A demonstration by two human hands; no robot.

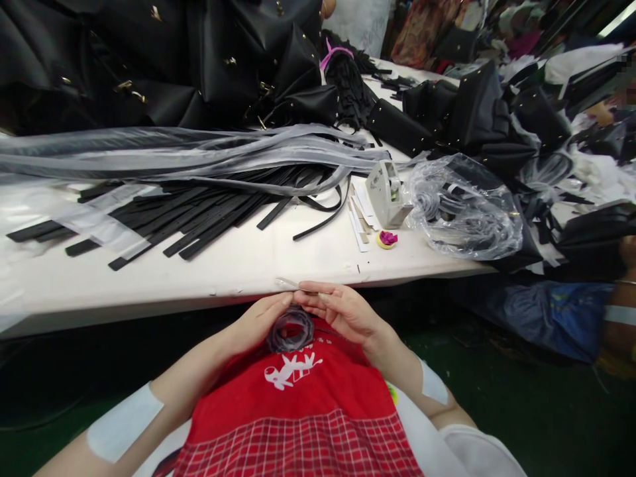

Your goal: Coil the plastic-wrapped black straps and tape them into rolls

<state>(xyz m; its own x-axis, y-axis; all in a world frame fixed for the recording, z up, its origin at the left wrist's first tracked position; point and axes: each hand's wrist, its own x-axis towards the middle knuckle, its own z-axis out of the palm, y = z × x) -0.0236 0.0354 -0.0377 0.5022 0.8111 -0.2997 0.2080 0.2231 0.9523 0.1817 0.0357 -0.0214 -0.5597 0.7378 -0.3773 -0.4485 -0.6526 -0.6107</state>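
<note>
Both hands meet in front of my red apron (pixel 298 377), at the table's front edge. My left hand (pixel 261 319) is closed on a small coil (pixel 291 332) of dark strap that looks wrapped in clear plastic. My right hand (pixel 342 310) is closed, fingers pinched against the coil's upper side. From its fingertips a thin, pale, slender piece (pixel 287 283) sticks out towards the table; its kind is not clear. The fingertips of both hands nearly touch, and part of the coil is hidden behind them.
On the white table (pixel 238 271) lie black straps (pixel 199 212) and long plastic-wrapped strips (pixel 199 156). A tape dispenser (pixel 385 195), a small yellow roll (pixel 386 240) and a clear bag of coils (pixel 462 205) stand to the right. Black bags (pixel 238 59) fill the back; a person's leg (pixel 541 318) is at right.
</note>
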